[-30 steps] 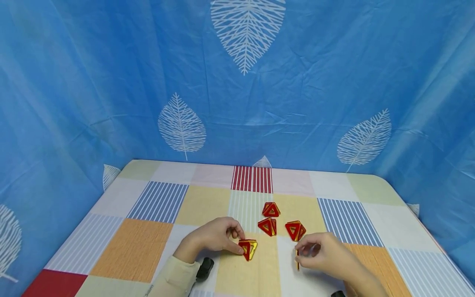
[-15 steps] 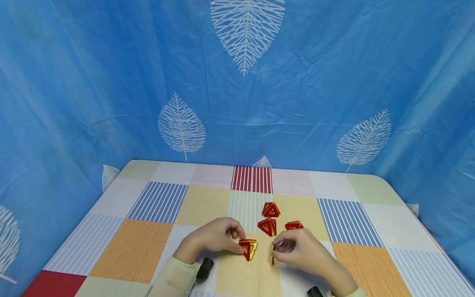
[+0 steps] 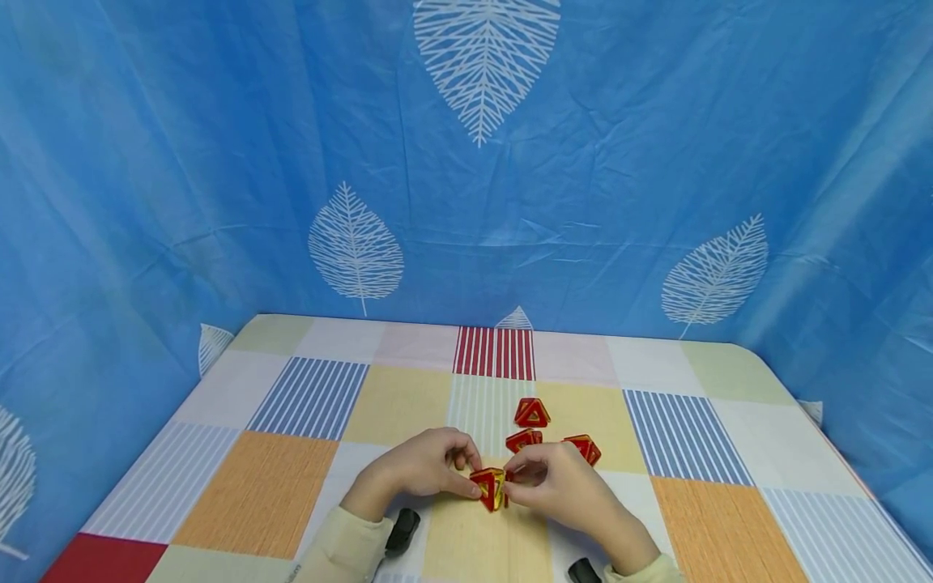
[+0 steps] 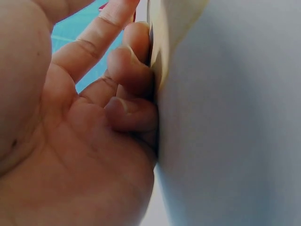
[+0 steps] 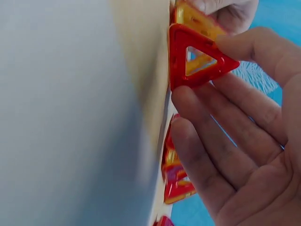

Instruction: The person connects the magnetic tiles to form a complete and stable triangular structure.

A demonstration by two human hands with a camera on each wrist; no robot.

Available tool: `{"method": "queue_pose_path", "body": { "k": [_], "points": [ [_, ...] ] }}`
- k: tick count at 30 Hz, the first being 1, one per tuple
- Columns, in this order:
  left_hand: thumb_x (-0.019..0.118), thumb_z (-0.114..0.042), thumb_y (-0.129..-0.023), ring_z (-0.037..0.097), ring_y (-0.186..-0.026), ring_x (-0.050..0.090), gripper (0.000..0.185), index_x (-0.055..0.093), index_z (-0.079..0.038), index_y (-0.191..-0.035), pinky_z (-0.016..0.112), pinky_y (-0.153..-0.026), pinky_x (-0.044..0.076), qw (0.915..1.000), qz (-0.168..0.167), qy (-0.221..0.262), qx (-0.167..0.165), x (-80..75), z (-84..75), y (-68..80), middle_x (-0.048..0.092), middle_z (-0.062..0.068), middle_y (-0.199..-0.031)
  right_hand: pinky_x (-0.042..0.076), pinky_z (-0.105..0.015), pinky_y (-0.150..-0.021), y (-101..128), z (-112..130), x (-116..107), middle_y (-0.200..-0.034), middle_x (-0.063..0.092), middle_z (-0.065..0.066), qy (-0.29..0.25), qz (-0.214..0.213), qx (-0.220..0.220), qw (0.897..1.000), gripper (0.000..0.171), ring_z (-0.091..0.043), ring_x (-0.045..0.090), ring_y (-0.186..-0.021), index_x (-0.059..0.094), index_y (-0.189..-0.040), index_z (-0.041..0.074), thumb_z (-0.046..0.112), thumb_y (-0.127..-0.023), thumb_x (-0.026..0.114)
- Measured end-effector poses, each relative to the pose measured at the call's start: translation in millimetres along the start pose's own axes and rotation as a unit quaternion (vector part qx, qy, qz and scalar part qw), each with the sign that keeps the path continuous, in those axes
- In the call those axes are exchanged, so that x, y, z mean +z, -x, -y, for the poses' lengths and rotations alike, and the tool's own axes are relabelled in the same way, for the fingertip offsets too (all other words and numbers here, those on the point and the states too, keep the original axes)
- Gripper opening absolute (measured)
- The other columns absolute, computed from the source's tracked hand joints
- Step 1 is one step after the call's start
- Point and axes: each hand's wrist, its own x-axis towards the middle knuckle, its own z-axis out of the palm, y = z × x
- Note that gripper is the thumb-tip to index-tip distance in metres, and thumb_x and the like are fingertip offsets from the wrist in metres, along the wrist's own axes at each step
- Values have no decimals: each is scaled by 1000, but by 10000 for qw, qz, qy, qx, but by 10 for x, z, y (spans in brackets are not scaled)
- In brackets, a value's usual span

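Note:
My left hand (image 3: 426, 465) holds a small group of joined red and yellow triangular magnetic tiles (image 3: 490, 495), thumb and fingers at its left side, on the yellow square of the cloth. Against the right side of that group, my right hand (image 3: 561, 490) pinches a single red triangular magnetic tile (image 5: 178, 61) between thumb and fingers. The right wrist view shows this tile standing on edge, with a yellow tile (image 5: 190, 16) close behind it. In the left wrist view, the palm (image 4: 89, 141) and curled fingers lie beside the tabletop, and the tiles are mostly hidden.
Three small red pyramids of triangular tiles sit farther back: one rear (image 3: 532, 413), one nearer (image 3: 523, 440), one to the right (image 3: 585, 448), partly behind my right hand. A patchwork cloth (image 3: 291, 486) covers the table. Blue curtains (image 3: 583, 162) with white leaves surround it.
My right hand has moved left with its tile, from near the right pyramid up to the group in my left hand. The left hand has stayed in place.

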Motion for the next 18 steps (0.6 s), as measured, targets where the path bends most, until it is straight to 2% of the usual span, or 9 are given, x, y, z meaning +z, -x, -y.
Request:
{"method": "queue_pose_path", "body": {
  "k": [6, 18],
  "points": [
    [86, -15, -81, 11, -70, 45, 20, 68, -15, -89, 29, -65, 38, 10000, -34, 20, 41, 1, -10, 3, 53, -1, -78, 56, -27, -71, -38, 18, 45, -92, 72, 4, 131, -75, 62, 9999, 8, -8, 69, -81, 76, -91, 12, 15, -85, 80],
    [84, -17, -84, 10, -70, 47, 19, 68, -19, -94, 28, -65, 39, 9999, 80, 31, 147, -2, 14, -16, 55, 1, -81, 56, -27, -74, 7, -42, 30, -93, 73, 6, -476, 66, 287, 9984, 20, -11, 70, -83, 78, -98, 12, 27, -85, 83]
  ]
}}
